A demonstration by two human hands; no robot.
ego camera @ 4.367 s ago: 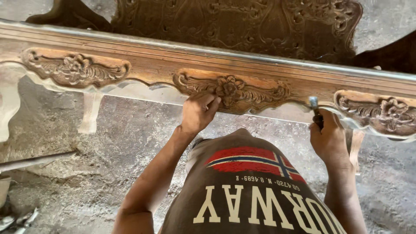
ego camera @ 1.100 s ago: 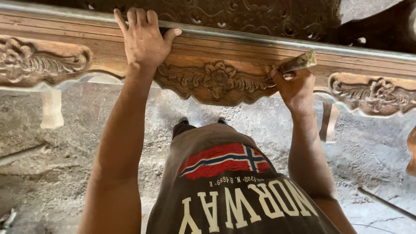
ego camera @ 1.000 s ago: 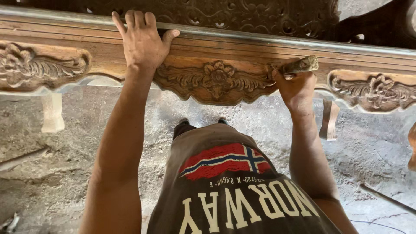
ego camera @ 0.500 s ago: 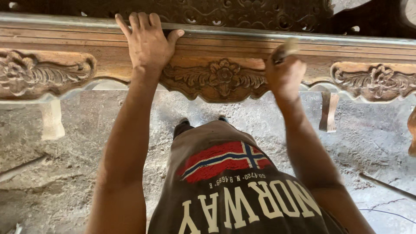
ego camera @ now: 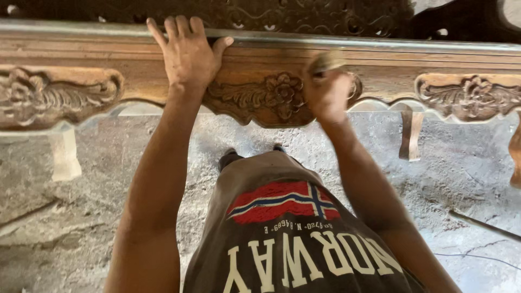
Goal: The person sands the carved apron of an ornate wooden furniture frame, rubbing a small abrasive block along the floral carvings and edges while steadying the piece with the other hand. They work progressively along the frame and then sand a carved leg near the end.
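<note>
Concrete floor [ego camera: 81, 233] below, dusty. Carved rail [ego camera: 260, 59] spans frame at chest height: heavy, stiff, carving chips easily; hold by plain top edge. Left hand [ego camera: 187, 51] flat, fingers spread on rail. Right hand [ego camera: 325, 92] blurred, closed around small tool [ego camera: 325, 59] at floral carving [ego camera: 271, 95].

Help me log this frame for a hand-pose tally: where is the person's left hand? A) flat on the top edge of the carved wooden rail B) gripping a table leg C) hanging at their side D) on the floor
A: the left hand lies spread, fingers over the top edge of the carved wooden rail, beside the central flower carving.
</note>
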